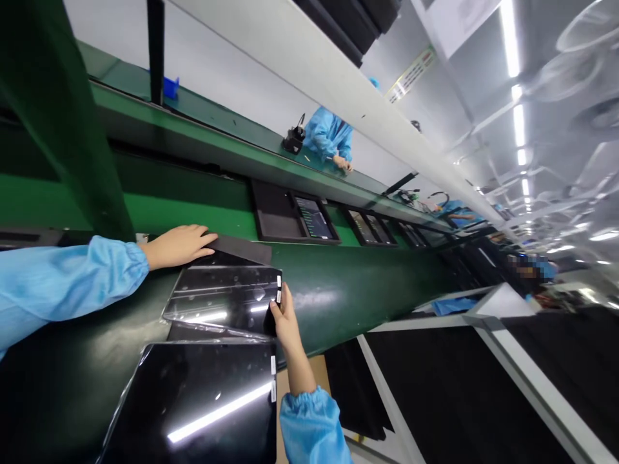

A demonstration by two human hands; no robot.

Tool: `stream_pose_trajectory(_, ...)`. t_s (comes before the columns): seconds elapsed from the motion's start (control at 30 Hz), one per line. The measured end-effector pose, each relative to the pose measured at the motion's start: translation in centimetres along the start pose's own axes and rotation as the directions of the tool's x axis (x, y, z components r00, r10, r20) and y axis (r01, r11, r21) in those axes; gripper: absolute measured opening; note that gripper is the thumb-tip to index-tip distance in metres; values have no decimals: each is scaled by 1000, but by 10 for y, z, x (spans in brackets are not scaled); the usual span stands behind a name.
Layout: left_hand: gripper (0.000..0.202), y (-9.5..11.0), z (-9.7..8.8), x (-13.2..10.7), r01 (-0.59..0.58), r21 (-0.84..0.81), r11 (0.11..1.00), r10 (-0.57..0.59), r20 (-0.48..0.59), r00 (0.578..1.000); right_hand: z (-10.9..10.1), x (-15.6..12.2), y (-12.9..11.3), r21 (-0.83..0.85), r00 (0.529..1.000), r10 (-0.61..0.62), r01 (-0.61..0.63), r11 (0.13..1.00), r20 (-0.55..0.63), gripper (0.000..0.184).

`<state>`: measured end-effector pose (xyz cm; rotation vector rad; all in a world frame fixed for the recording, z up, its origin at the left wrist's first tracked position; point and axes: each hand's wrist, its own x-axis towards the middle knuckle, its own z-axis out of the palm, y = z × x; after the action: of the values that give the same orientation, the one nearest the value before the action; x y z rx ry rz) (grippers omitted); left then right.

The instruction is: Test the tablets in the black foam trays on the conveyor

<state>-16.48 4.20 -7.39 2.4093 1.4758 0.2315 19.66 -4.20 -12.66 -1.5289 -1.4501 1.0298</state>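
Note:
A glossy black glass panel (222, 293) lies on the dark green conveyor belt (348, 283). My right hand (285, 319) pinches its right edge, near two small white labels. My left hand (178, 245) rests with its fingers flat on the far left corner of the panel, touching a dark grey sheet (242, 248) that lies behind it. A second, larger black panel (203, 399) lies closest to me, below the first. Both my arms are in light blue sleeves.
Black trays with screens (294, 219) ride the green belt further along. A person in a light blue coat (331, 135) works on the far side. A white shelf (338, 84) runs overhead. Black mats (449, 386) and a white frame lie at right.

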Motion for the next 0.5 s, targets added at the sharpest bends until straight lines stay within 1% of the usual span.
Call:
stream_pose_trajectory(0.1,37,8,2,-12,-9,38,999,10,-12,1000,1,3,-2,2,999,-15,15,1000,45,75)
stream_pose_trajectory(0.2,26,8,6,-14,21,26,999,-20,-26,999,4,7,-9,-27,997,-28,30,999,73,73)
stream_pose_trajectory(0.4,24,-3,12,-12,47,-27,999,-48,-49,998,6,16,-26,-121,995,-54,64,991,85,69)
stream_pose_trajectory(0.47,27,-1,11,-14,61,-40,997,-63,-49,997,9,9,-39,-164,997,-60,68,984,51,68)
stream_pose_trajectory(0.5,30,0,9,-15,72,-48,996,-74,-44,996,13,2,-48,-201,996,-89,93,975,31,65)
